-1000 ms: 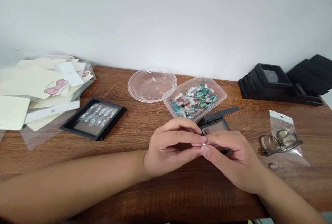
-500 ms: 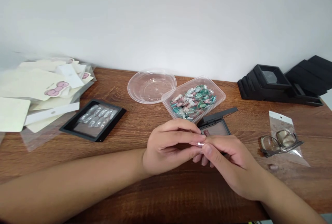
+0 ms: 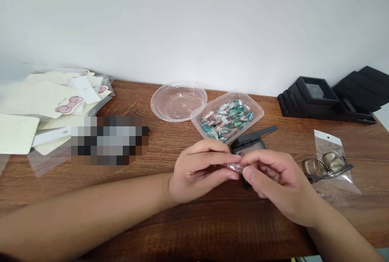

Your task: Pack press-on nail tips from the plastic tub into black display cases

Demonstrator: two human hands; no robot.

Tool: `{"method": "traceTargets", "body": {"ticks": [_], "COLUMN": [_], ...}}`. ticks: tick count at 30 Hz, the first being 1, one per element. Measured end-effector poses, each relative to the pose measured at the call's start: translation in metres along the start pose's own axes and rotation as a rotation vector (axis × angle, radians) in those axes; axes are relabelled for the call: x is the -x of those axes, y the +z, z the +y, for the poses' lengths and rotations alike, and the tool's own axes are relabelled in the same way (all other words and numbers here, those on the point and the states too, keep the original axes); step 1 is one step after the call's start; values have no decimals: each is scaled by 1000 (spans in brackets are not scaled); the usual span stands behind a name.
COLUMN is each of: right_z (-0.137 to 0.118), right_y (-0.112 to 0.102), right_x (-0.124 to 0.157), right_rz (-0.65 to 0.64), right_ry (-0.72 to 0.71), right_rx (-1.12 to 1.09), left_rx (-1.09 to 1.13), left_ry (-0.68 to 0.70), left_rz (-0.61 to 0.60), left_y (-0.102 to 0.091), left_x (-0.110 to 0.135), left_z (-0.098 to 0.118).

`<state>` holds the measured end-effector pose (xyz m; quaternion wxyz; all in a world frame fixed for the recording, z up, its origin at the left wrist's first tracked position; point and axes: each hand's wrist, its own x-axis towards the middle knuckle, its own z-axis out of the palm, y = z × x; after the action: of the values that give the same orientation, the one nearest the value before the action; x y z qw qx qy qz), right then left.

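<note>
A small pinkish press-on nail [image 3: 234, 167] with silvery star shapes lies between my two hands. My left hand [image 3: 197, 169] grips it between thumb and fingers on its left side. My right hand [image 3: 276, 185] pinches at its right end with thumb and index finger. Just behind the hands is a small black case [image 3: 251, 142] with its lid raised, partly hidden by my fingers. Beyond it stands a clear rectangular tub [image 3: 257, 110] with many green, pink and silvery press-on nails [image 3: 229, 116] in it.
A round clear plastic container [image 3: 179, 102] sits left of the tub. Pale cards [image 3: 36, 96] in clear sleeves lie at far left, near a pixelated dark patch [image 3: 111, 140]. At right are stacked black cases [image 3: 310, 98] and glasses [image 3: 330, 167] on a clear bag [image 3: 346, 181].
My fingers have parted somewhat around the press-on nail, so more of its starred surface shows. The right hand has shifted slightly right, its other fingers curling in. The case at left is now pixelated.
</note>
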<state>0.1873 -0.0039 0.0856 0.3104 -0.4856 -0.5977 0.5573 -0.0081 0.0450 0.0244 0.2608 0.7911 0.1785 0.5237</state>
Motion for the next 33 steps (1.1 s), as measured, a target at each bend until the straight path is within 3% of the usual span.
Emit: {"method": "traceTargets", "body": {"ticks": [4,16,23,26,33], "right_z": [-2,1,-6,-1,23], "right_y": [-8,-10,-44,-54,-49], "right_x": [-1,-1,5,4,-9], "right_rz": [41,-19,-31,18,-66], "right_ry": [12,37,112,130,235], "right_rx": [67,128,313,427,582], "left_rx": [9,97,118,88,-162], "left_ry": [-2,13,17,38,53], "left_rz": [-22,-40,-61,-175,-525], "left_y": [0,7,10,12,14], "left_x": [0,6,7,7,14], "left_z": [1,-3,-1,-1,-2]}}
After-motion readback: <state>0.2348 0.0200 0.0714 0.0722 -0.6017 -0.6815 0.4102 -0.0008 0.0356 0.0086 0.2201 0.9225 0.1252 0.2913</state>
